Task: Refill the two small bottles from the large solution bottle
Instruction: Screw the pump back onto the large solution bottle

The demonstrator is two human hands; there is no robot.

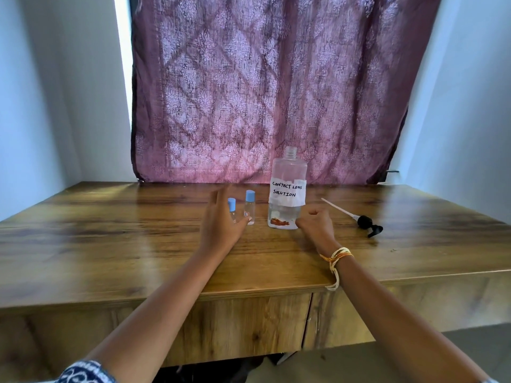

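Two small clear bottles with blue caps stand side by side on the wooden table: the left one partly behind my left hand, the right one just beyond my thumb. My left hand is open with fingers spread, close to both, gripping neither. The large clear bottle, uncapped and labelled "CONTACT LENS SOLUTION", stands to their right with a little liquid at its bottom. My right hand rests on the table as a loose fist beside that bottle's base, holding nothing.
A black pump head with a long white tube lies on the table right of the large bottle. A purple patterned curtain hangs behind the table. The table's front edge runs under my forearms.
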